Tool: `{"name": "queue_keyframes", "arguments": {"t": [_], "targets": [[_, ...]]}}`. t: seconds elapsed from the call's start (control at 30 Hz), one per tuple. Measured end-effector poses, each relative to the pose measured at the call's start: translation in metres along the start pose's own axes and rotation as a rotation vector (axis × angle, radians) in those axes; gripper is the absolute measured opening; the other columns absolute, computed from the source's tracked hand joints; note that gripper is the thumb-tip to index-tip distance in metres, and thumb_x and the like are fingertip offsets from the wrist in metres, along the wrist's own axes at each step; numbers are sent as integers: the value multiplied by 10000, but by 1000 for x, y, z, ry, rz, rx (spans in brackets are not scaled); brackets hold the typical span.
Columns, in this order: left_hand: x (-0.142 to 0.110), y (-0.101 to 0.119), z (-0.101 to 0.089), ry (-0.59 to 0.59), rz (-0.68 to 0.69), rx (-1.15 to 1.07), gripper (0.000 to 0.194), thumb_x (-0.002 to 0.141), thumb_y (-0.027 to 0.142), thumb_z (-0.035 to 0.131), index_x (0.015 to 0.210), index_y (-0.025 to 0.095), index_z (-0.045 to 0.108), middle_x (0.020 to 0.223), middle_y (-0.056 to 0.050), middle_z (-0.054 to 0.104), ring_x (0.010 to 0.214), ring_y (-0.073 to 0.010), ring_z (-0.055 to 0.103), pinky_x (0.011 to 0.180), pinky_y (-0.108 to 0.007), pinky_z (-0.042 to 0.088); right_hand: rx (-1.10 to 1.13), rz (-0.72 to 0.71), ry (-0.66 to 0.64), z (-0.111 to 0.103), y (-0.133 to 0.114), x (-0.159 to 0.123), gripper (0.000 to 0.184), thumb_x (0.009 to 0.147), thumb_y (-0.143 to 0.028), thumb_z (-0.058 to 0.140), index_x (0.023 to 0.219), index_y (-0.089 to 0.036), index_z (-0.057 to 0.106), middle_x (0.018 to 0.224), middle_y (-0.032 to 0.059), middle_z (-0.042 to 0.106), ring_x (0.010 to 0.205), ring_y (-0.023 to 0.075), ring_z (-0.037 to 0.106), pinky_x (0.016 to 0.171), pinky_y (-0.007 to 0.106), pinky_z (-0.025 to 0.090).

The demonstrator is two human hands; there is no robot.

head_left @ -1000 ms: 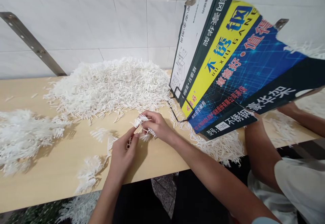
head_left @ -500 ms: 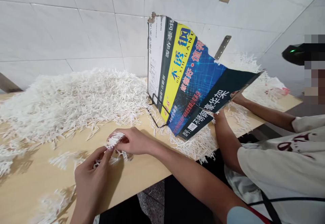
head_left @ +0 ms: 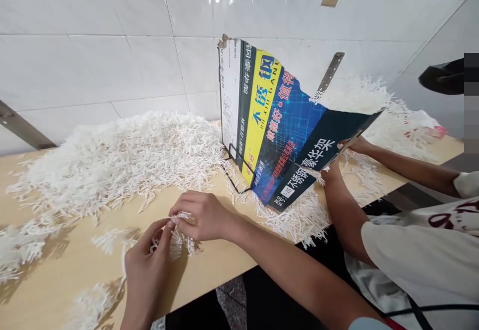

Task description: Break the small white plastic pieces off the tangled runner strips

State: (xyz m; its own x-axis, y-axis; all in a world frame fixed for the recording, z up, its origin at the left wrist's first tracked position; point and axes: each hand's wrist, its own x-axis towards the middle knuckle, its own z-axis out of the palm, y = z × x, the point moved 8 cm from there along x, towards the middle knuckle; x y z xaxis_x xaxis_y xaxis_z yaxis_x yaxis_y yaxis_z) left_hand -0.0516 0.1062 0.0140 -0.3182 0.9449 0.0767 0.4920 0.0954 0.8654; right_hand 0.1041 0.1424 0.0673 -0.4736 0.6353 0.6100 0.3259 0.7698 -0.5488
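My left hand (head_left: 149,257) and my right hand (head_left: 204,216) meet over the front of the table, fingertips almost touching. Both hands pinch a small bunch of thin white strips (head_left: 181,243), which hangs partly below my fingers. Exactly how each finger grips the strips is hidden. Beyond my hands lies a large heap of similar short white strips (head_left: 123,158). Smaller clumps (head_left: 92,305) lie to the left of my left hand.
A printed cardboard piece (head_left: 288,140) stands upright in a black wire stand (head_left: 234,183) to the right. Behind it, a co-worker's hands and forearms (head_left: 344,200) are near more white strips (head_left: 295,218). A tiled wall (head_left: 112,66) backs the wooden table (head_left: 202,275).
The camera view has shifted, so the heap and cardboard sit lower. My hands stay together; the bunch between them has turned and now hangs lower.
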Motion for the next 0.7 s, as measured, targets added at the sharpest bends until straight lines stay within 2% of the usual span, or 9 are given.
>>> {"name": "queue_keyframes", "arguments": {"t": [0.13,0.23,0.33,0.47,0.6,0.7], "targets": [[0,3,1,-18,22,-64,409,839,573,667,954,196,777,865,-40,772,788,-218,662,659,-256,485,119,61,-7,0,5,2,71,895,-182,666,953,-176,707,973,50,752,927,171,698,866,272,532],[-1,7,2,-51,47,-76,404,874,564,653,980,191,767,905,-38,776,814,-212,662,686,-253,484,190,150,-84,3,12,2,120,894,-209,699,1010,-187,722,1000,43,769,928,169,705,867,280,525],[-2,9,2,-72,68,-54,401,912,556,625,990,184,752,903,-35,765,836,-207,652,718,-255,475,215,176,-125,6,14,1,135,884,-208,711,1015,-193,735,991,36,776,915,172,698,860,289,514],[-2,7,3,-107,40,-56,453,923,580,599,1059,178,757,880,-39,761,820,-215,651,720,-271,473,259,256,-49,3,21,0,50,880,-194,693,881,-189,742,858,14,753,781,148,654,774,271,491],[-5,9,19,-285,43,26,500,909,610,596,1098,183,776,861,-47,778,815,-234,674,699,-282,461,421,407,51,0,35,-1,72,886,-245,673,890,-184,712,858,8,719,818,149,638,775,270,475],[-9,14,27,-368,85,140,486,937,602,544,1058,197,783,752,-28,755,701,-217,649,638,-277,415,614,508,84,8,45,-4,119,857,-294,685,884,-178,678,837,1,680,821,150,628,779,275,482]]}}
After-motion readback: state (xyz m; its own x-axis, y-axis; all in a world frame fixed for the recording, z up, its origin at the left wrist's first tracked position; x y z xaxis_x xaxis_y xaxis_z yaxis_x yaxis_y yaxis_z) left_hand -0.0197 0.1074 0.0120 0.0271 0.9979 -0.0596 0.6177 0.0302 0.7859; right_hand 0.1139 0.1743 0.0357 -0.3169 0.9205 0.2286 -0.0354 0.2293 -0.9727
